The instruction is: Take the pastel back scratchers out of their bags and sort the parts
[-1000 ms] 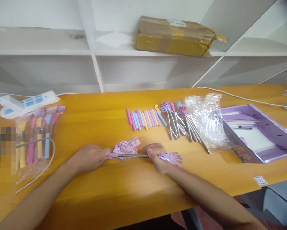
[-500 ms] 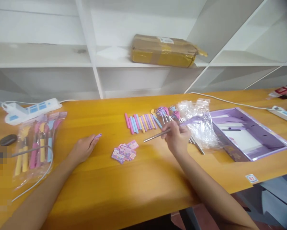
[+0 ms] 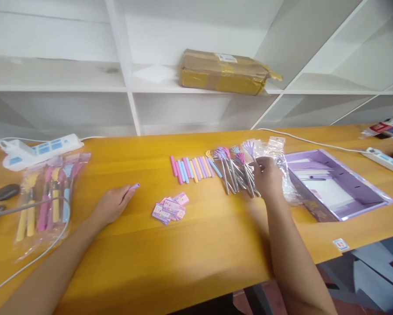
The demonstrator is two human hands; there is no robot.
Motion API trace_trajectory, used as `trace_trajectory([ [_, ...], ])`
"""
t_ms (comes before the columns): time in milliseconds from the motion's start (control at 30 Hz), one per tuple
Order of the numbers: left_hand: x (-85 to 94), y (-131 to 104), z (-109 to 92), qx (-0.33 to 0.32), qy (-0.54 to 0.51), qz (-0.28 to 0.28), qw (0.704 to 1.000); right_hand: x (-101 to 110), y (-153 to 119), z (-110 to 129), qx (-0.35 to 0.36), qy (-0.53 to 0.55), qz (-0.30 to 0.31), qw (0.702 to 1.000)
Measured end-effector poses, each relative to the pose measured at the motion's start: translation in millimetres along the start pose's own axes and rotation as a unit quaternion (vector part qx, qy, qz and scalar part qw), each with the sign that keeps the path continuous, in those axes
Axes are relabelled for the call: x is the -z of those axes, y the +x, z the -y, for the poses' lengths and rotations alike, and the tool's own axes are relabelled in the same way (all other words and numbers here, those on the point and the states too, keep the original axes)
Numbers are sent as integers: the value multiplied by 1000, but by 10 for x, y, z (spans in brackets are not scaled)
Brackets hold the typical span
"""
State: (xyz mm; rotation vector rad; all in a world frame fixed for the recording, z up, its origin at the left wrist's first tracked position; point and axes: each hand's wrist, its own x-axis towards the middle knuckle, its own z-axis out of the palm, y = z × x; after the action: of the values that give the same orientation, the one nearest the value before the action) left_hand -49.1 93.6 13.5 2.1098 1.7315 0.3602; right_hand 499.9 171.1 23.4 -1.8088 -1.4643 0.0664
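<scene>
My left hand [image 3: 113, 203] rests on the table, closed around a purple handle sleeve [image 3: 134, 187] whose open end sticks out past the thumb. At the right end of a pile of metal-rod back scratchers [image 3: 231, 175], my right hand [image 3: 269, 175] is closed on the rod of one with a purple hand-shaped head [image 3: 249, 147]. Its head points up and away; my fingers hide part of the rod. Left of the pile lies a row of pink, blue, yellow and purple handle sleeves [image 3: 192, 169]. Small printed cards [image 3: 170, 208] lie heaped between my hands.
Clear plastic bags [image 3: 278, 151] lie behind my right hand, beside a purple open box [image 3: 366, 210]. Bagged back scratchers [image 3: 48, 197], a power strip [image 3: 48, 148], a mouse [image 3: 7, 192] and a cable are at left. A taped carton [image 3: 224, 72] sits on the shelf.
My right hand has moved right and away to the pile. The back scratcher in it has turned, its purple head now pointing away and its rod end toward me. My left hand stays put.
</scene>
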Motion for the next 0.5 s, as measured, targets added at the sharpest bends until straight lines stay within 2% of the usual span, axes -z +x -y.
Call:
trace_trajectory([
  [267, -33, 23, 64, -6, -4, -3, 1000, -52, 50, -217, 31, -80, -16, 996],
  [400, -45, 32, 87, -6, -3, 6, 1000, -75, 28, -220, -1, -113, -22, 993],
  [500, -47, 36, 89, -8, 9, 14, 1000, -112, 7, -196, -29, -129, 9, 991],
])
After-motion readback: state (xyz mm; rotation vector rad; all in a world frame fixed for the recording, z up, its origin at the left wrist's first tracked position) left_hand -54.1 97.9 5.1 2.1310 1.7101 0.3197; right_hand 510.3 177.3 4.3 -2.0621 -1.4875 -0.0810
